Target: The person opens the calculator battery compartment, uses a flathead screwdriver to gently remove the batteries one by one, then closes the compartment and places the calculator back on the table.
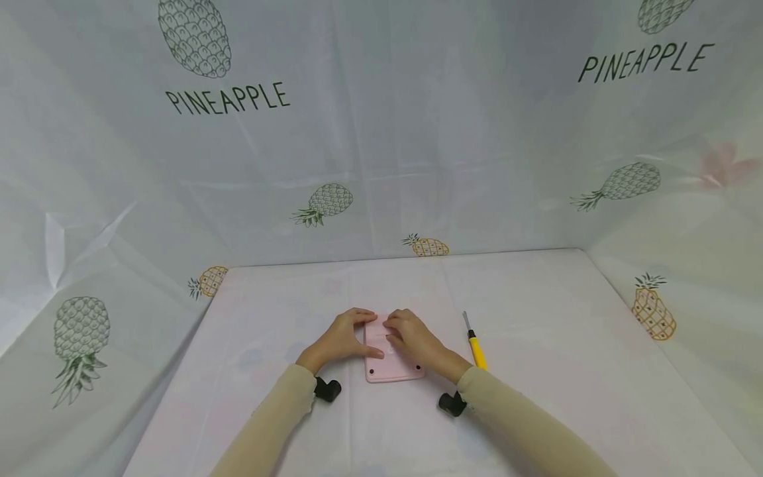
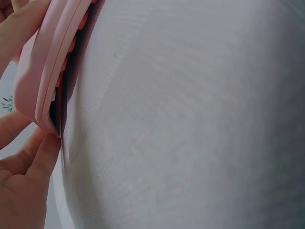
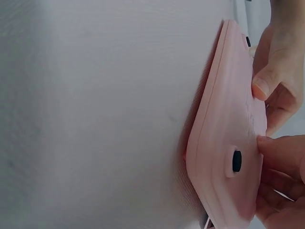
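A pink calculator (image 1: 393, 371) lies face down on the table, its back with black round feet turned up. In the left wrist view its keys (image 2: 71, 45) show along the underside. My left hand (image 1: 340, 339) holds its left side, thumb on the back and fingers at the far edge. My right hand (image 1: 420, 339) reaches over from the right; its bent fingertips and thumb (image 3: 274, 148) touch the back, a little apart. Whether they pinch a part of the back is hidden by the hand.
A screwdriver (image 1: 473, 341) with a yellow handle lies right of the right hand, its tip pointing away. A white cloth covers the table (image 1: 268, 411). Behind and beside it hang sheets (image 1: 369, 132) printed with pineapples. A black wrist camera (image 1: 452, 404) sits under the right sleeve.
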Demonstrator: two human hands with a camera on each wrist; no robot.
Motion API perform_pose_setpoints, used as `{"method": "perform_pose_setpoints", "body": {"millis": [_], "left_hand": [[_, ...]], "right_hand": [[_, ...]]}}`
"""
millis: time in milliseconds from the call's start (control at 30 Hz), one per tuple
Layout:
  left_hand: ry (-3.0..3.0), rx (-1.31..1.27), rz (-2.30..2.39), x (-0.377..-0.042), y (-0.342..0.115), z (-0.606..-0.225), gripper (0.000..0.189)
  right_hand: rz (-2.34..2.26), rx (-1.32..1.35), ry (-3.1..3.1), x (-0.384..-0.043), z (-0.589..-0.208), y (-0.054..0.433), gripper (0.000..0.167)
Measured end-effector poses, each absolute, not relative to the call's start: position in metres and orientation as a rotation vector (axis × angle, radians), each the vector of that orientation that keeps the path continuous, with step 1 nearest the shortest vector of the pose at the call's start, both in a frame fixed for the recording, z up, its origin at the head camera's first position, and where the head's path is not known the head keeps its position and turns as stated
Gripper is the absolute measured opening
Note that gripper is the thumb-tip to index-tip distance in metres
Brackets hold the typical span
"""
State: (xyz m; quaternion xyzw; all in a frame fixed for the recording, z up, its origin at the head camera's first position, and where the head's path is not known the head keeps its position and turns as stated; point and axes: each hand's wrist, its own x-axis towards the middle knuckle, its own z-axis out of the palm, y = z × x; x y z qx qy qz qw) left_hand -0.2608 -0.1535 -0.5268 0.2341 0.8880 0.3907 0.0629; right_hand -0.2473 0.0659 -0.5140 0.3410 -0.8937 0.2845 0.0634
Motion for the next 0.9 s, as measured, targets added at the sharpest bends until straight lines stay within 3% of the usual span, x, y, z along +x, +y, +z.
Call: {"method": "perform_pose_setpoints", "body": {"millis": [900], "left_hand": [[2.698, 0.729, 1.172, -0.2626, -0.1533, -0.5294, 0.088]], "right_hand": [[0.666, 1.058, -2.545, -0.2383, -0.5195, 0.0613, 0.015]]}}
